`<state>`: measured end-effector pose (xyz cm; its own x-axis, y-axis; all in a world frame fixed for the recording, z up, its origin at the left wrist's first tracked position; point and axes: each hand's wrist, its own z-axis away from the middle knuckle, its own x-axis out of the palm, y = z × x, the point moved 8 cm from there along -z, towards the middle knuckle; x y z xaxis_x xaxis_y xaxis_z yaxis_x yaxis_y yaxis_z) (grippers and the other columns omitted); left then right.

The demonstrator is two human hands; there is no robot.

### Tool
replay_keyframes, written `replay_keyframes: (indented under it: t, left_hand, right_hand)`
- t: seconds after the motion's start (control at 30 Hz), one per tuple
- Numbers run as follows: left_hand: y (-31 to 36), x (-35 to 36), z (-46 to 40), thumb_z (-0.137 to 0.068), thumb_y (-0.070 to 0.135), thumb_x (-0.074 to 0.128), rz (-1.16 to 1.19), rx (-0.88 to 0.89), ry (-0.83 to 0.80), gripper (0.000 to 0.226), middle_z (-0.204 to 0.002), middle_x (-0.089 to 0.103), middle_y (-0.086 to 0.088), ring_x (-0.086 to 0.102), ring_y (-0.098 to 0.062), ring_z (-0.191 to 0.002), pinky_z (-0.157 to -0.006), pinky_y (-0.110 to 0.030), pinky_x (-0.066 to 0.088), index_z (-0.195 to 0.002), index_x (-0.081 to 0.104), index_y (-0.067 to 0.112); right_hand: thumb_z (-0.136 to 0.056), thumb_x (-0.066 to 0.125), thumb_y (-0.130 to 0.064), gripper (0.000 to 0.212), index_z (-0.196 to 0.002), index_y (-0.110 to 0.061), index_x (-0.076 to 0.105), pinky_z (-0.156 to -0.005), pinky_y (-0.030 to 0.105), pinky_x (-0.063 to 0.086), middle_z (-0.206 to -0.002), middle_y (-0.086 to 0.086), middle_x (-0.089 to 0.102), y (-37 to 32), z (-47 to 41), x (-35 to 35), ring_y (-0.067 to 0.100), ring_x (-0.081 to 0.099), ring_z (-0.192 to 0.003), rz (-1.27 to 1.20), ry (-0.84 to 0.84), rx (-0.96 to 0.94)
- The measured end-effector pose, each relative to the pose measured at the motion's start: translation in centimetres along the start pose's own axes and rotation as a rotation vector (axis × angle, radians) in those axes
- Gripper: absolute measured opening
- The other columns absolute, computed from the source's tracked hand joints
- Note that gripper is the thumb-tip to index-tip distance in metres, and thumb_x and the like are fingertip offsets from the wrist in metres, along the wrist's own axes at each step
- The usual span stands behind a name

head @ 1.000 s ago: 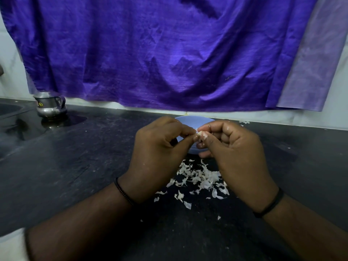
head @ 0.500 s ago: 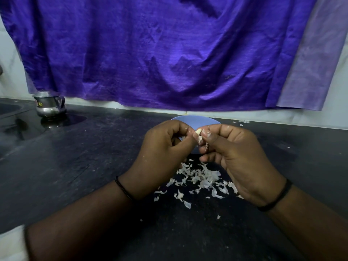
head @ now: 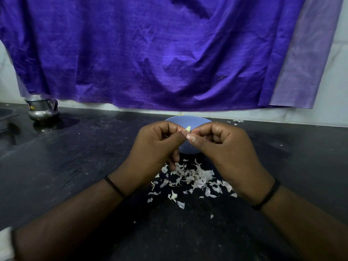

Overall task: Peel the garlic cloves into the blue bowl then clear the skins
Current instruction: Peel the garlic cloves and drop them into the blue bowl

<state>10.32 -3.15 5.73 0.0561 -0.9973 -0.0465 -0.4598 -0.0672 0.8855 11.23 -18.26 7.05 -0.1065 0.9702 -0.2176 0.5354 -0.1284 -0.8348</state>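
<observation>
Blue bowl [head: 188, 121] stands on the black counter [head: 75, 166], partly hidden behind both hands. Above its near rim, the left hand [head: 154, 153] and right hand [head: 226, 153] pinch one pale garlic clove [head: 188, 128] between their fingertips. In front of the bowl lie the white skins [head: 192, 178], scattered.
</observation>
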Motion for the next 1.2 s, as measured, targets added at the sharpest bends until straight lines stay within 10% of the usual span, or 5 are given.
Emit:
replay_keyframes:
  t: [0.3, 0.6, 0.77, 1.2]
  left_hand:
    - [-1.1, 0.0, 0.0, -0.092, 0.016, 0.061, 0.206, -0.174, 0.005, 0.015, -0.065, 0.053, -0.01, 0.047, -0.018, -0.044, -0.039, -0.026, 0.039, -0.085, 0.063, 0.003]
    - [-1.3, 1.4, 0.4, -0.09, 0.017, 0.057, 0.303, -0.311, -0.152, 0.012, -0.069, 0.051, -0.004, 0.043, -0.015, -0.046, -0.039, -0.024, 0.036, -0.083, 0.056, 0.007]
    - [-1.5, 2.0, 0.7, -0.091, 0.019, 0.058, 0.286, -0.343, -0.232, 0.014, -0.071, 0.052, -0.004, 0.044, -0.014, -0.046, -0.038, -0.023, 0.037, -0.086, 0.058, 0.006]
    - [1.0, -0.5, 0.5, -0.084, 0.008, 0.073, -0.11, 0.117, 0.044, 0.003, -0.058, 0.064, -0.002, 0.054, -0.021, -0.044, -0.04, -0.028, 0.046, -0.083, 0.073, 0.011]
  right_hand:
    - [-0.081, 0.059, -0.036, 0.014, -0.083, -0.042, 0.071, -0.094, 0.045, 0.047, -0.092, -0.028, 0.067, -0.6, 0.0, -0.2, 0.006, 0.061, -0.097, 0.551, -0.002, -0.122]
    - [-0.085, 0.076, -0.022, 0.02, -0.102, -0.033, 0.074, -0.072, 0.015, 0.045, -0.085, -0.011, 0.071, -1.1, -0.2, -0.7, 0.004, 0.061, -0.079, 0.229, 0.029, -0.164]
    - [-0.086, 0.076, -0.015, 0.015, -0.096, -0.025, 0.077, -0.076, 0.023, 0.052, -0.086, -0.005, 0.074, -0.7, -0.4, -0.4, 0.013, 0.068, -0.082, 0.112, -0.011, -0.138]
    - [-0.084, 0.076, -0.012, 0.007, -0.083, -0.018, 0.076, -0.058, 0.019, 0.052, -0.079, -0.003, 0.076, 0.2, -0.5, -1.0, 0.005, 0.066, -0.068, -0.032, 0.031, 0.021]
